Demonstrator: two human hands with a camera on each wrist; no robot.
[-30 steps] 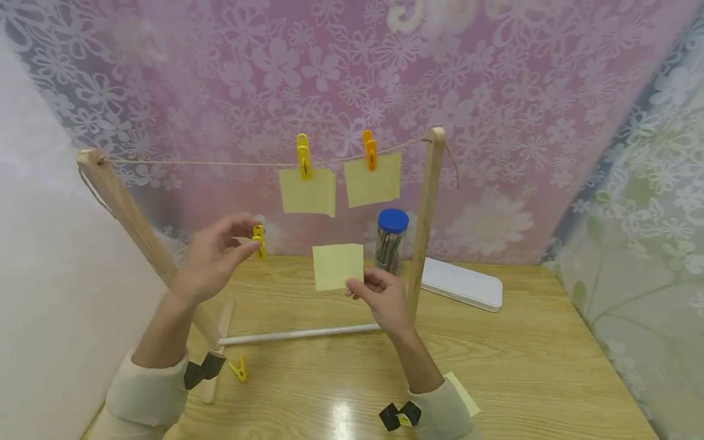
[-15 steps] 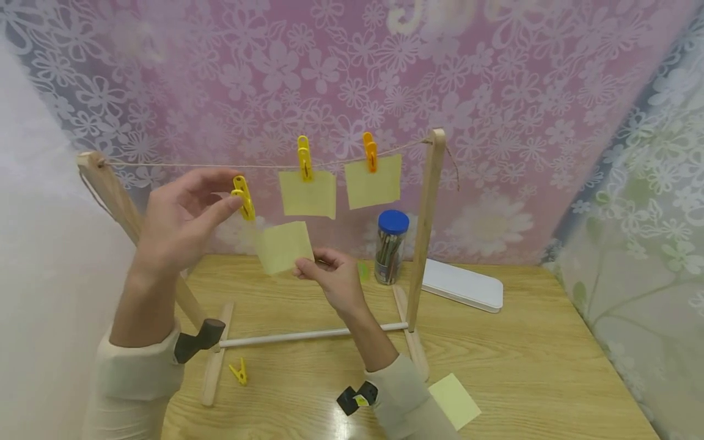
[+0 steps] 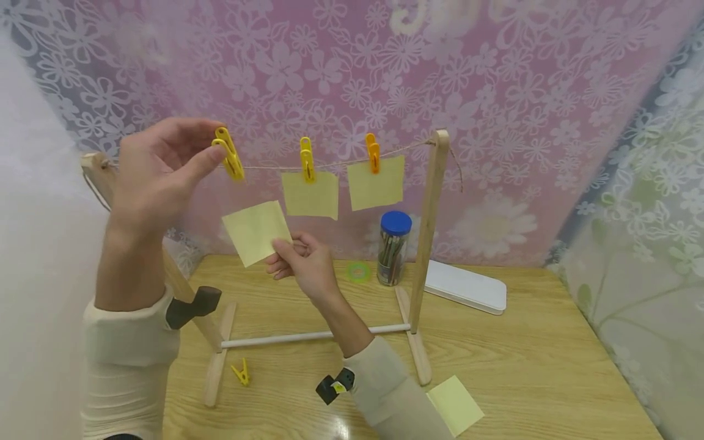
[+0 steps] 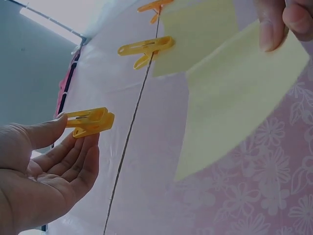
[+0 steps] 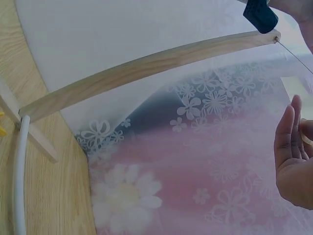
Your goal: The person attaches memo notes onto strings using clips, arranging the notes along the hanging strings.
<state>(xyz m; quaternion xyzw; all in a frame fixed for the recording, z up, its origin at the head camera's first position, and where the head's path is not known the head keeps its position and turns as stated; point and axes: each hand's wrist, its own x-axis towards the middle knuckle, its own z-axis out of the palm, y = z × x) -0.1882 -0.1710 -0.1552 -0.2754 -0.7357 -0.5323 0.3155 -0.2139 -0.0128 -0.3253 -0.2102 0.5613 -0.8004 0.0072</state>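
My left hand [image 3: 162, 168] pinches a yellow clothespin [image 3: 228, 154] between thumb and fingers, up at the height of the string [image 3: 269, 167]. In the left wrist view the clothespin [image 4: 90, 121] stands a little to the side of the string [image 4: 128, 132]. Below it, my right hand [image 3: 308, 266] holds a yellow sticky note [image 3: 255, 233] by its lower right corner, thumb in front. The note is tilted and hangs under the string. To the right, a yellow clothespin [image 3: 307, 160] and an orange clothespin [image 3: 373, 153] each hold a sticky note on the string.
The string runs between two wooden posts [image 3: 428, 226] joined by a white rod [image 3: 286, 339]. On the table [image 3: 522, 366] are another yellow clothespin [image 3: 241, 371], a loose sticky note [image 3: 455, 405], a blue-lidded jar [image 3: 393, 250], a green tape roll [image 3: 359, 272] and a white case [image 3: 466, 286].
My left hand has risen and moved left with the clothespin, up to the string. The right hand has carried the sticky note left and upward, tilting it.
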